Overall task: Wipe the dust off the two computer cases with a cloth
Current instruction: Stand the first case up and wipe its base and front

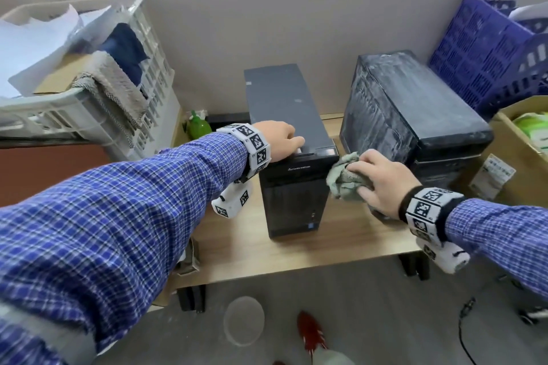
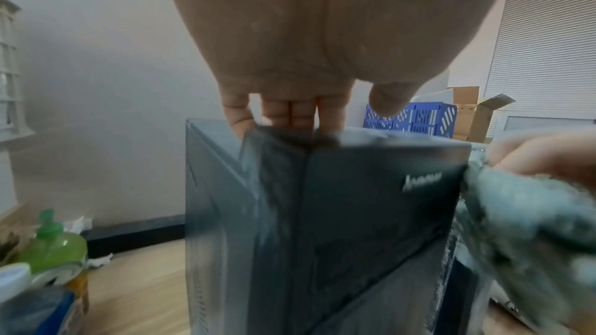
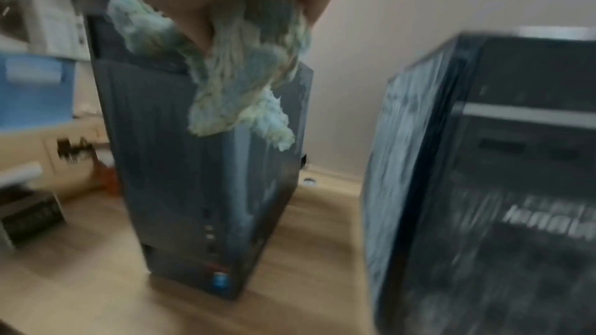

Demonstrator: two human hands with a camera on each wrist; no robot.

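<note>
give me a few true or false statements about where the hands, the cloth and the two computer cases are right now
1. The right hand holds the cloth. True.
2. The left hand rests on top of the dusty case. False: it rests on the top front edge of the cleaner case; the dusty case stands on the other side, untouched.
3. The cloth is against the cleaner case's right side, near its top front corner. True.
4. Both cases lie flat on the table. False: both stand upright on the wooden table.
5. The green bottle stands between the two cases. False: it stands left of the cleaner case.
</note>
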